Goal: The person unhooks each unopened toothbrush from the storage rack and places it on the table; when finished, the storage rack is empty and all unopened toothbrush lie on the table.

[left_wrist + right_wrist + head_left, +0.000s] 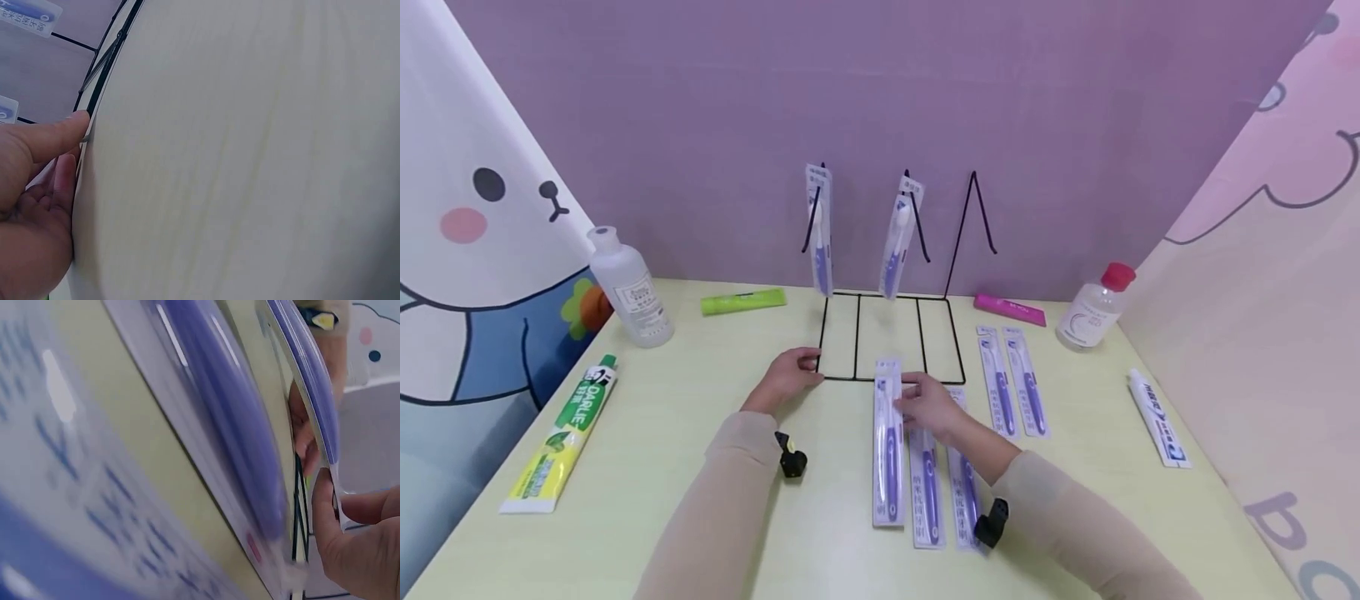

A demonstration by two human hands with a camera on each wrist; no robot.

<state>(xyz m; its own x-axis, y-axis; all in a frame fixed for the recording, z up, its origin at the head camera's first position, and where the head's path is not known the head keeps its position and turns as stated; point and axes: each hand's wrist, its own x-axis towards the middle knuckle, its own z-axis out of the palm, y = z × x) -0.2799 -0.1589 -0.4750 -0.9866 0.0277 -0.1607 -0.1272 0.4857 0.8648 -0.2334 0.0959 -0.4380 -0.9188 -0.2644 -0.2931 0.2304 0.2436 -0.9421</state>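
Note:
My right hand [931, 406] pinches the edge of a packaged toothbrush [889, 467], purple-handled on a white card in clear plastic. In the right wrist view, thumb and fingers [326, 509] meet on the pack, which is raised off the table. Two more packaged toothbrushes lie under and beside this hand. My left hand [790, 375] holds the front left corner of a black wire rack [891, 380]; in the left wrist view its thumb [72, 128] lies against the wire. One packaged toothbrush [820, 242] hangs on the rack's left hook, another [897, 250] on the middle hook; the right hook [976, 196] is bare.
Two packaged toothbrushes [1028, 387] lie right of the rack. Green [743, 302] and pink [1010, 310] tubes flank it. Toothpaste tubes lie at left [565, 442] and right [1157, 421]. A white bottle [632, 292] and a red-capped bottle [1092, 312] stand near the back corners.

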